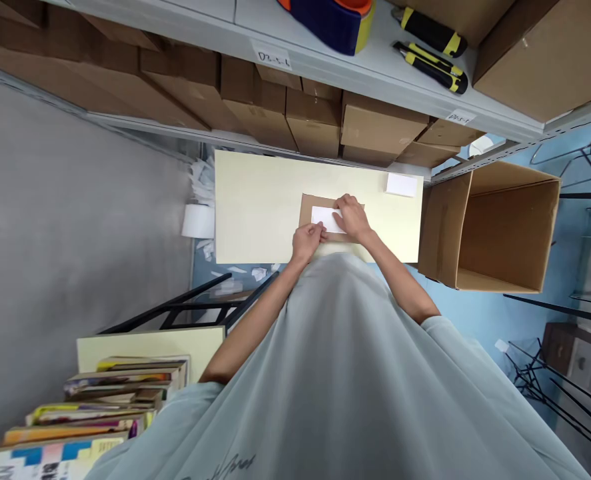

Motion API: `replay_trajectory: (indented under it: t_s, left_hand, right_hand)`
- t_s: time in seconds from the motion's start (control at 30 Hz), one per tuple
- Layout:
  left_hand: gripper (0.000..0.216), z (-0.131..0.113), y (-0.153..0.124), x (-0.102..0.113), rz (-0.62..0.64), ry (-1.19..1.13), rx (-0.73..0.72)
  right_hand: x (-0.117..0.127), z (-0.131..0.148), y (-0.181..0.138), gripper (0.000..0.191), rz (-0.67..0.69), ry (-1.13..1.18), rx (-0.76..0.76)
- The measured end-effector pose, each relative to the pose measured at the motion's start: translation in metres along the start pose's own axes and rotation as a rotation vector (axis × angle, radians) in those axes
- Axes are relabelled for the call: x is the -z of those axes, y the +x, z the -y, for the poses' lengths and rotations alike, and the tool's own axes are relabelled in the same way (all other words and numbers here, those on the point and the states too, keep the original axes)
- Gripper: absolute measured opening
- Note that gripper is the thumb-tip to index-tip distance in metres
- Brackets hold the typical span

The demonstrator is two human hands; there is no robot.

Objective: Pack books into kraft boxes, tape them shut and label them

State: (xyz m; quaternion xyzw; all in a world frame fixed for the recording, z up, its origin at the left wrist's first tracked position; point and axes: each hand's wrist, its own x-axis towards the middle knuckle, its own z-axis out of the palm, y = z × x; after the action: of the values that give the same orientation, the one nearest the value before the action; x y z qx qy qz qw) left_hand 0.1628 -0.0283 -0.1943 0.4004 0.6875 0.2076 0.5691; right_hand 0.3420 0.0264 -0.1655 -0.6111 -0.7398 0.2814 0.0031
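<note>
Your right hand [352, 217] hides the label's [326, 218] 3 o'clock end; both hands' fingers press flat, left hand [307, 240] at 7. It runs 9-to-3 across the parcel [308, 203].

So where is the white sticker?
In the head view, the white sticker lies on the brown parcel on the pale table, under the left hand and right hand.

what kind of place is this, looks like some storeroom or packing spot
Probably a stockroom packing station: labelled metal shelving stacked with cardboard boxes, utility knives beside a tape dispenser, and both hands pressing a white label onto a brown parcel.
</note>
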Motion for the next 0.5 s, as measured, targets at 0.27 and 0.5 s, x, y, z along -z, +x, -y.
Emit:
replay_trajectory:
  t_s: [0.27,0.5]
  left_hand:
    - [0.073,0.022,0.019,0.019,0.238,0.706,-0.853]
    - [0.083,0.034,0.024,0.031,0.219,0.767,-0.832]
  right_hand:
    - [-0.056,-0.013,-0.075,0.064,0.006,-0.142,0.192]
    - [-0.049,-0.051,-0.103,0.065,0.012,-0.144,0.061]
